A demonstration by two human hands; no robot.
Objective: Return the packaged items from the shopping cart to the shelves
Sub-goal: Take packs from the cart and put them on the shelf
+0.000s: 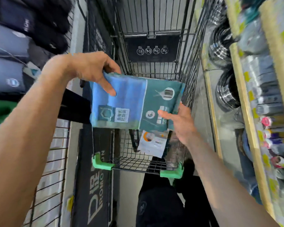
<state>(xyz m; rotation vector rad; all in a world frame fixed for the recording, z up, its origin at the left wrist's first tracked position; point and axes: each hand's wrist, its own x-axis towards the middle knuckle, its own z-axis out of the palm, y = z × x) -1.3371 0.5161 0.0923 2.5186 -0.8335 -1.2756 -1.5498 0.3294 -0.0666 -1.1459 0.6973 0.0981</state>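
Observation:
Both hands hold a flat blue and teal package [133, 102] above the wire shopping cart [154, 66]. My left hand [92, 71] pinches its upper left corner, thumb on the blue face. My right hand [179, 122] grips its lower right edge, thumb on the teal face. Below the package, a white and orange packet [152, 143] lies in the cart's near end. The rest of the cart floor under the package is hidden.
Yellow-edged shelves [246, 102] with packaged goods and black coiled items [226, 95] run along the right. Dark cushions or bags [8, 46] hang on the left over a wire rack [52, 161]. Green corner bumpers [102, 163] mark the cart's near rim.

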